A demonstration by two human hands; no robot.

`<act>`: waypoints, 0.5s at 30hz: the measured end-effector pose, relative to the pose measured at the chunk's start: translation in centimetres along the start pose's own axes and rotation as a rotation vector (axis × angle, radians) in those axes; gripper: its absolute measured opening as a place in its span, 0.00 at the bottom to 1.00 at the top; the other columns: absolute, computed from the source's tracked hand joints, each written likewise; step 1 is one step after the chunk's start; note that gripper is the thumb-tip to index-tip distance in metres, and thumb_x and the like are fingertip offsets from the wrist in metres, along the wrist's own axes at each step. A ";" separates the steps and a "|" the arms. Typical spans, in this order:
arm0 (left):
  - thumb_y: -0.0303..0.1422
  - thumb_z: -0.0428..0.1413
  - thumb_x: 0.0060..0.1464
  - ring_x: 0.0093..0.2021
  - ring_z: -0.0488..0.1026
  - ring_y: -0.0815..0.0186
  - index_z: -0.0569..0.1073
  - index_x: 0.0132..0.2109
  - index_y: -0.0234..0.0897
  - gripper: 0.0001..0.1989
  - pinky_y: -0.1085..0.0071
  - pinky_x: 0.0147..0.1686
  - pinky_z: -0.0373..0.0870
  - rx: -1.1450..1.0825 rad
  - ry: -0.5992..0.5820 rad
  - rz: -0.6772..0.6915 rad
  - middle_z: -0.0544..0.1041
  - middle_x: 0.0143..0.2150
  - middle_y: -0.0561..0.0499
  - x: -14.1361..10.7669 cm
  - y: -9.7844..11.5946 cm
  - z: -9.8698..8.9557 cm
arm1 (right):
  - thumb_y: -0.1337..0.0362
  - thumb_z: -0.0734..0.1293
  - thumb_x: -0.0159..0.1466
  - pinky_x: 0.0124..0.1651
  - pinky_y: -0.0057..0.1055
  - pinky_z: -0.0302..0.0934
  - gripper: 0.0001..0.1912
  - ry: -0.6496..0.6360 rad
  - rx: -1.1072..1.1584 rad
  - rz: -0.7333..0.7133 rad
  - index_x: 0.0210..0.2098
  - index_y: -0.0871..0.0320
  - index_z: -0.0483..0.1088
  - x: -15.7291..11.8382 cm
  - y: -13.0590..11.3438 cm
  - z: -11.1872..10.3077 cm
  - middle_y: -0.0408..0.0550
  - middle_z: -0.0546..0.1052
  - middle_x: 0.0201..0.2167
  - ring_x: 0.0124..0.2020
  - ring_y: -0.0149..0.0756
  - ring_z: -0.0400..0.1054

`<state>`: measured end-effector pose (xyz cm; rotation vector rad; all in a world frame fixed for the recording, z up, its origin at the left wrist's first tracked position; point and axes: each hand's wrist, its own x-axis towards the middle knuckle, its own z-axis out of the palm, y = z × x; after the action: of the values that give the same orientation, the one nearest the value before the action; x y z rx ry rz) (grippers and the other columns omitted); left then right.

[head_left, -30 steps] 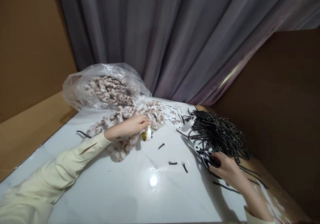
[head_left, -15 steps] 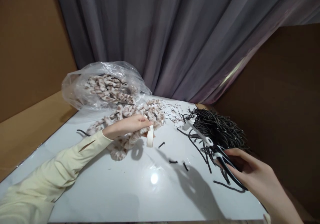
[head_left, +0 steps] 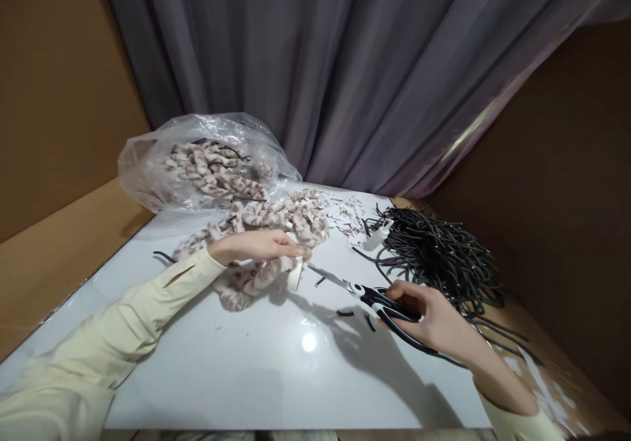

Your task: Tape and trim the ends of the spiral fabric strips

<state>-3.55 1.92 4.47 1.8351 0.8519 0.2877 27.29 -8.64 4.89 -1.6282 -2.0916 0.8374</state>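
Note:
My left hand (head_left: 269, 245) pinches one end of a fluffy brown-and-white strip (head_left: 256, 278) near the middle of the table, with a loop of white tape (head_left: 294, 273) hanging at its fingertips. In my right hand (head_left: 424, 313) are black-and-white scissors (head_left: 362, 291), their blades pointing left with the tips close to the tape and slightly parted. More fluffy strips (head_left: 256, 214) lie heaped behind my left hand. Short black cord pieces (head_left: 345, 313) rest on the table below the scissors.
A clear plastic bag (head_left: 148, 165) of fluffy strips stands at the back left of the white table (head_left: 221, 375). At the right lie a pile of black cords (head_left: 438, 250) and a white bottle (head_left: 377, 236). Small scraps (head_left: 345, 214) are scattered at the back; a grey curtain (head_left: 256, 46) hangs behind.
My right hand has moved left with the scissors, away from the black cords, and the blades are now near the tape. My left hand keeps its hold, almost in the same place.

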 end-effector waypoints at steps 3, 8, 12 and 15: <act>0.47 0.52 0.52 0.32 0.67 0.68 0.76 0.33 0.32 0.20 0.76 0.34 0.61 -0.044 -0.098 -0.012 0.74 0.32 0.50 0.2 -0.1 -0.2 | 0.61 0.67 0.52 0.27 0.24 0.58 0.08 -0.010 0.003 -0.010 0.26 0.59 0.64 0.2 -0.1 0.2 0.44 0.70 0.24 0.25 0.30 0.62; 0.47 0.53 0.51 0.33 0.67 0.67 0.76 0.36 0.32 0.21 0.75 0.35 0.62 -0.051 -0.108 -0.020 0.75 0.32 0.51 0.1 -0.3 -0.2 | 0.61 0.66 0.53 0.27 0.24 0.57 0.08 -0.004 -0.051 -0.050 0.27 0.60 0.65 0.5 -0.1 0.2 0.44 0.70 0.23 0.24 0.30 0.61; 0.49 0.54 0.48 0.29 0.65 0.68 0.76 0.33 0.32 0.22 0.76 0.30 0.61 -0.024 -0.083 -0.019 0.72 0.26 0.52 0.0 -0.4 -0.1 | 0.61 0.65 0.54 0.27 0.25 0.57 0.08 -0.024 -0.102 -0.045 0.27 0.59 0.65 0.5 -0.5 0.1 0.44 0.70 0.23 0.24 0.30 0.62; 0.49 0.54 0.48 0.27 0.64 0.69 0.76 0.32 0.33 0.22 0.76 0.27 0.60 -0.011 -0.096 -0.020 0.70 0.24 0.53 -0.1 -0.3 0.0 | 0.62 0.65 0.53 0.27 0.25 0.56 0.06 -0.032 -0.130 -0.061 0.26 0.59 0.64 0.5 -1.1 -0.1 0.43 0.70 0.22 0.24 0.30 0.61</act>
<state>-3.75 1.93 4.27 1.8144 0.7998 0.1899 26.40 -8.32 5.66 -1.6159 -2.2480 0.7256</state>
